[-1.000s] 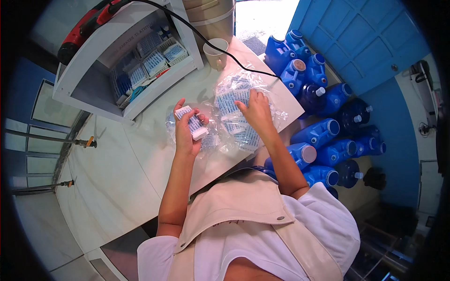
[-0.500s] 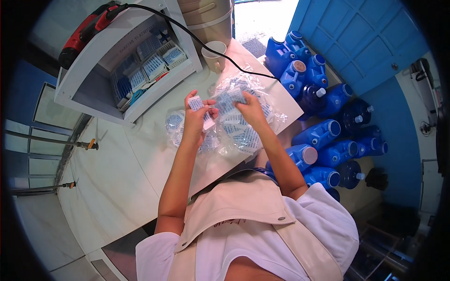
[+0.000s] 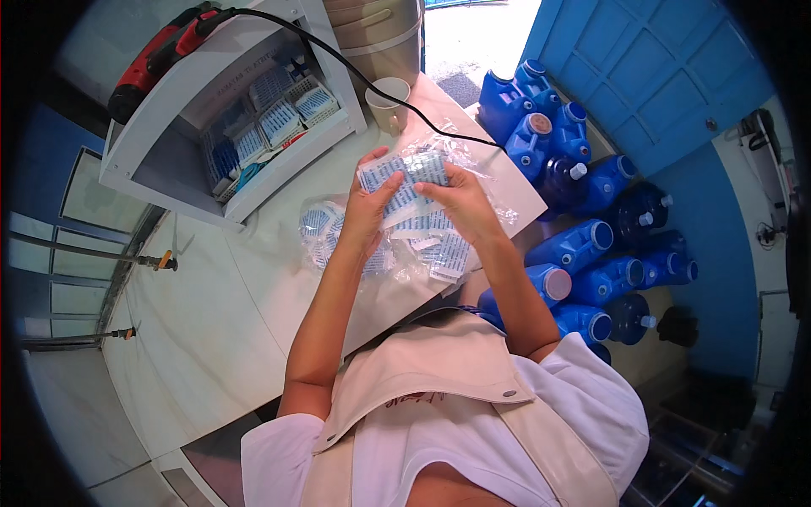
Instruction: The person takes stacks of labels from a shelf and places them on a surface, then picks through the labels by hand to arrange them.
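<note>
Pinches blue-printed packets (image 3: pixel 410 171) in left hand (image 3: pixel 367 209) and right hand (image 3: pixel 463 200), both closed on edges; has mug (image 3: pixel 383 113) at packets' twelve o'clock.

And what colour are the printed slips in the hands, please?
The printed slips are white with blue print, as the head view shows.

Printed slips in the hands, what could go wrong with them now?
Both hands, left and right, are pinching the printed slips, so a loose grip might drop some onto the loose slips below and mix them up.

Those loose slips lie near the edge of the counter, so a bump could push a few off.

The black cord passes by the cup; a tug might knock it over.
</note>
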`<action>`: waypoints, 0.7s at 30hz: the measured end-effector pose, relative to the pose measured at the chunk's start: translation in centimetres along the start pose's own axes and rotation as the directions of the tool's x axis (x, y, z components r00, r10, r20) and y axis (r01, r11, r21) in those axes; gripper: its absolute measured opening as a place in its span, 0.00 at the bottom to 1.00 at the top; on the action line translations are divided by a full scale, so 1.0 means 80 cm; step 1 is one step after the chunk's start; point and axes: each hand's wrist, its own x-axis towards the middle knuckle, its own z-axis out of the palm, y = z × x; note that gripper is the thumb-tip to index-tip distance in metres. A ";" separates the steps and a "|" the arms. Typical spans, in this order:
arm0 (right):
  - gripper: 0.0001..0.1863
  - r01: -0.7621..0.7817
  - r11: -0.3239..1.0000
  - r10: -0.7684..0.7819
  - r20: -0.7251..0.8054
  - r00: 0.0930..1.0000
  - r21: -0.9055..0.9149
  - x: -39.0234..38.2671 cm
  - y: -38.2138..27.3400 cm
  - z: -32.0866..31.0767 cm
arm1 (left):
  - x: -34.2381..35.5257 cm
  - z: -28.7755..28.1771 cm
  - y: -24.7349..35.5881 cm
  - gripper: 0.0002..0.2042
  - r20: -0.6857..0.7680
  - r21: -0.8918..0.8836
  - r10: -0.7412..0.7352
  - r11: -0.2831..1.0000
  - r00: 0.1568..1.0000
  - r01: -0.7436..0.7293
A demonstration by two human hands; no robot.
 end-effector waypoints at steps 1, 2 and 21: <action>0.10 -0.011 0.999 0.010 0.023 1.000 0.047 -0.003 0.001 0.007 | -0.002 -0.005 0.000 0.22 0.005 -0.040 -0.027 0.999 1.000 0.027; 0.11 -0.015 0.996 0.014 0.012 1.000 0.085 -0.003 0.005 0.008 | -0.003 -0.013 -0.002 0.21 0.011 -0.080 -0.054 0.995 0.998 0.055; 0.12 0.001 0.985 0.013 0.085 0.996 -0.171 0.022 0.002 0.044 | -0.024 -0.042 0.009 0.17 0.082 -0.278 -0.243 0.926 0.967 0.256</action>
